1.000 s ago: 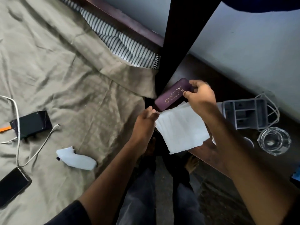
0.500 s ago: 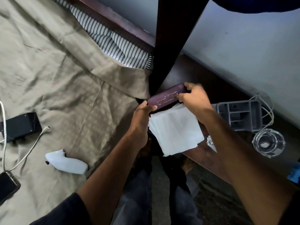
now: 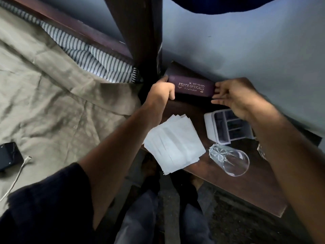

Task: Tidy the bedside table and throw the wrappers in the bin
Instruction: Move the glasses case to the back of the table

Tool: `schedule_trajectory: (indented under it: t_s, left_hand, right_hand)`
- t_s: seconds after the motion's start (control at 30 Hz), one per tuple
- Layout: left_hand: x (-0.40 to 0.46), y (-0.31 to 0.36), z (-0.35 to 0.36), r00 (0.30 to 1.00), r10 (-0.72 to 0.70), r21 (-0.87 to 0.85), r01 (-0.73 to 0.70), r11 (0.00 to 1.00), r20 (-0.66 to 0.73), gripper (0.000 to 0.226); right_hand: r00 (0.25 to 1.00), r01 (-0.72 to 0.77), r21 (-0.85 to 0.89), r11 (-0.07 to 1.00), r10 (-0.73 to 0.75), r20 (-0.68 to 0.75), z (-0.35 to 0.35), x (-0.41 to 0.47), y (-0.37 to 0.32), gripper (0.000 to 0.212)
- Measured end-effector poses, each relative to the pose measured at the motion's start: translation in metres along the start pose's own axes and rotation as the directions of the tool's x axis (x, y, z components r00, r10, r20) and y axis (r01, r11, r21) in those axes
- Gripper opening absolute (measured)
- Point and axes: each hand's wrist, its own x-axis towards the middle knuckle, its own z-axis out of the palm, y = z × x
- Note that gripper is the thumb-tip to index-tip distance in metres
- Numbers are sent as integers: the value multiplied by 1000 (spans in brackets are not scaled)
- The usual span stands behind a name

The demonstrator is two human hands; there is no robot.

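While the left hand (image 3: 162, 91) grips the spectacle case (image 3: 191, 88), the right hand (image 3: 233, 95) touches its other end, fingers loosely spread.

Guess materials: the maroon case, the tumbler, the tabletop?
Spectacle case: probably leatherette, matte maroon with gold-stamped lettering. Tumbler: clear glass or maybe hard plastic; see-through, with a cut star pattern on its base. Bedside table: dark brown wood or veneer, faint sheen.

Maroon spectacle case (image 3: 191, 87) at the surface's back edge, gold lettering "PRINCE OPTICALS" on its lid, smaller gold lines above and below too blurred to read
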Motion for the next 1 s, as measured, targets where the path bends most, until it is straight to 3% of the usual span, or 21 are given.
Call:
schedule_trajectory:
  t_s: [0.1, 0.13, 0.37, 0.47, 0.53, 0.63, 0.83, 0.93, 1.0]
  left_hand:
    - [8, -4, 5, 999, 31, 26, -31, 999, 18, 67]
    - [11, -3, 7, 998, 45, 33, -46, 998, 35, 64]
    - [21, 9, 24, 990, 114, 123, -124, 985, 86, 96]
    - [28, 13, 23, 988, 130, 197, -144, 970, 78, 75]
    - [32, 17, 21, 988, 118, 214, -137, 967, 99, 49]
    - [32, 19, 20, 984, 127, 213, -151, 965, 121, 38]
    - [40, 15, 19, 977, 176, 227, -199, 953, 116, 51]
    - [39, 18, 23, 983, 170, 271, -184, 945, 75, 79]
    - [36, 17, 25, 981, 179, 249, -192, 949, 73, 85]
  right_hand:
    - [999, -37, 97, 995, 39, -21, -5, 7, 3, 8]
    - [998, -46, 114, 992, 50, -28, -7, 11, 4, 6]
    - [993, -111, 202, 973, 116, -9, -15, 26, 10, 23]
    - [993, -116, 172, 978, 118, -1, -10, 23, 8, 40]
    - [994, -109, 173, 979, 112, -8, -6, 22, 5, 51]
    - [994, -104, 186, 977, 107, -8, -4, 24, 6, 44]
    - [989, -141, 145, 979, 146, -28, -6, 32, 10, 37]
    - [988, -146, 121, 982, 152, -37, -4, 35, 10, 34]
    - [987, -146, 93, 985, 151, -49, -3, 37, 12, 30]
